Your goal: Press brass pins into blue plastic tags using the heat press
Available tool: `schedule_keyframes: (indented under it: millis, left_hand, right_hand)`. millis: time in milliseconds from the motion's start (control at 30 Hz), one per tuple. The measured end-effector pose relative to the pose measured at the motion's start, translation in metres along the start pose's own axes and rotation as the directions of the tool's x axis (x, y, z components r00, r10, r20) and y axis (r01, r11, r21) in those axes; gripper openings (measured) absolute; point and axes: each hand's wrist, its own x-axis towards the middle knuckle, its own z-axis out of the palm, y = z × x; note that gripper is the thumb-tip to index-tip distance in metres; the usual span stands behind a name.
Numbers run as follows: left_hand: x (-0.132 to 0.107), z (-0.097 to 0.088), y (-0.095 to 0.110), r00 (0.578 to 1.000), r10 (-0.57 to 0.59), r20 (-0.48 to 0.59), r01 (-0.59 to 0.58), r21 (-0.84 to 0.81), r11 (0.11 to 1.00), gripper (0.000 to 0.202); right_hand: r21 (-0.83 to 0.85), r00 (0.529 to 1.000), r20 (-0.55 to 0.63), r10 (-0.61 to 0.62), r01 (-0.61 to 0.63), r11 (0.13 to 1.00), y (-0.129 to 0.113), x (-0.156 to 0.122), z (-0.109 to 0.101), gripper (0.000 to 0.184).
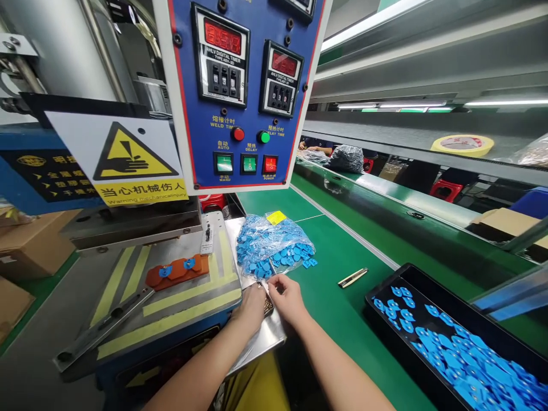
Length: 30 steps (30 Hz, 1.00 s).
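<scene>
My left hand (254, 302) reaches down into a small dark container of tiny brass-coloured parts (268, 306), its fingers bunched together. What those fingers hold, if anything, is hidden. Beside it, my right hand (286, 294) is closed in a pinch, thumb against the curled fingers, and anything in it is too small to name. Just beyond both hands lies a clear plastic bag (274, 240) of small blue plastic pieces, some spilling from its near side. An orange-brown holder (177, 272) on the machine's bed, left of my hands, carries two blue pieces (165, 271).
A blue control box (240, 137) with digital timers hangs ahead, close above the work area. The press head (137, 220) bears a warning sign (117, 160). A black tray (428, 342) of blue pieces stands right. A small cutter-like tool (353, 277) lies on the green table.
</scene>
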Motion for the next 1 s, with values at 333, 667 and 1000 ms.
schedule_keyframes:
  millis: [333,667,1000]
  left_hand:
    - [-0.027,0.004,-0.002,0.963,0.209,-0.172,-0.240,-0.184,0.953,0.026]
    - [-0.089,-0.018,-0.025,0.957,-0.077,-0.279,-0.280,-0.960,0.001,0.026]
    - [-0.119,-0.046,-0.056,0.960,-0.199,-0.197,-0.251,-0.919,-0.303,0.034]
  right_hand:
    - [0.433,0.976,0.071,0.205,-0.215,0.876,0.008,0.010,-0.012,0.026]
    - [0.527,0.944,0.139,0.298,-0.325,0.785,0.018,0.012,-0.012,0.038]
    - [0.593,0.940,0.020,0.340,-0.284,0.753,-0.010,0.009,-0.013,0.030]
